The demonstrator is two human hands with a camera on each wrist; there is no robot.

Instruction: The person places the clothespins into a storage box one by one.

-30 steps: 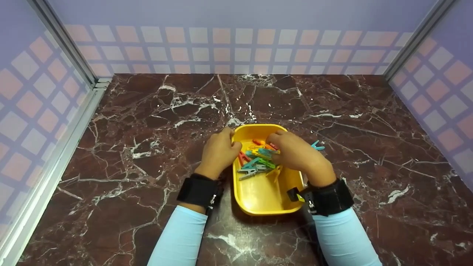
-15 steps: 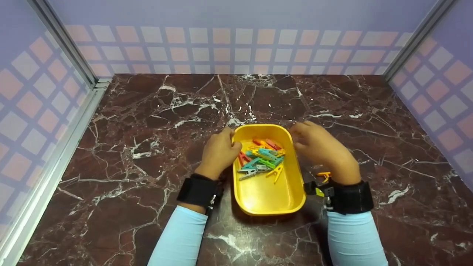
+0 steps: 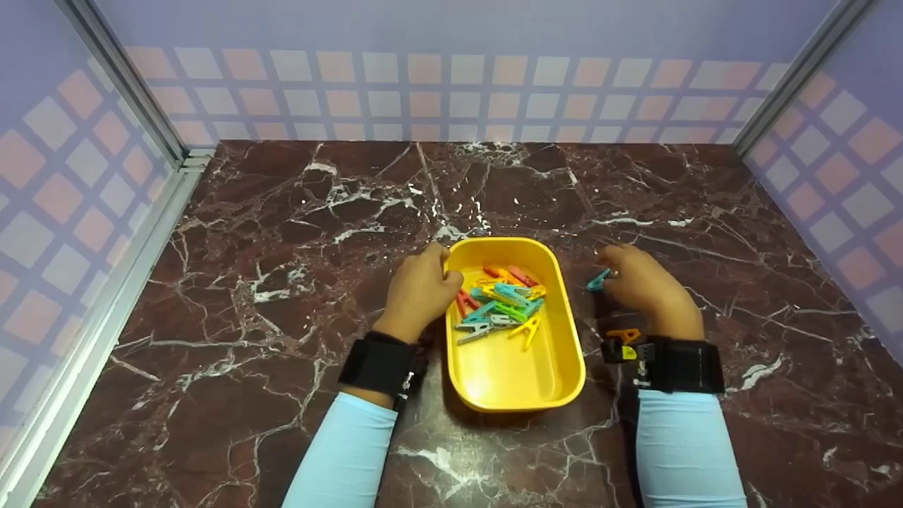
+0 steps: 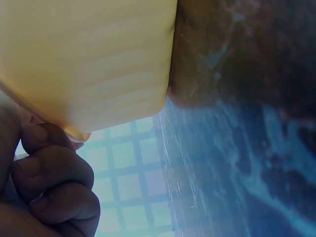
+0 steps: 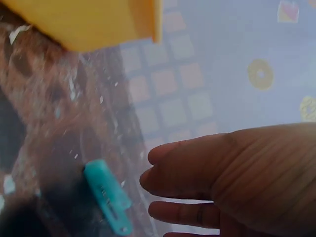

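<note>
A yellow plastic tray (image 3: 513, 384) holds a heap of colourful clothespins (image 3: 504, 296) towards its far half. My left hand (image 3: 417, 289) grips the tray's left rim; in the left wrist view its curled fingers (image 4: 61, 168) lie against the rim. To the right of the tray, my right hand (image 3: 645, 286) hovers beside a blue clothespin (image 3: 597, 280) on the tabletop. The right wrist view has its fairly straight fingers (image 5: 185, 170) apart from that clothespin (image 5: 106, 190), holding nothing visible. An orange clothespin (image 3: 623, 335) lies near the right wrist, partly covered by the wrist strap.
The brown marbled tabletop (image 3: 282, 212) extends around the tray. Purple panels with a pink and white check pattern (image 3: 465, 92) rise at the back and both sides. A black strap with a small camera (image 3: 621, 353) sits on the right wrist.
My right hand has moved from over the heap, past the tray's right rim, to the blue clothespin. A yellow clothespin now lies in the tray where that hand was. The left hand stays put.
</note>
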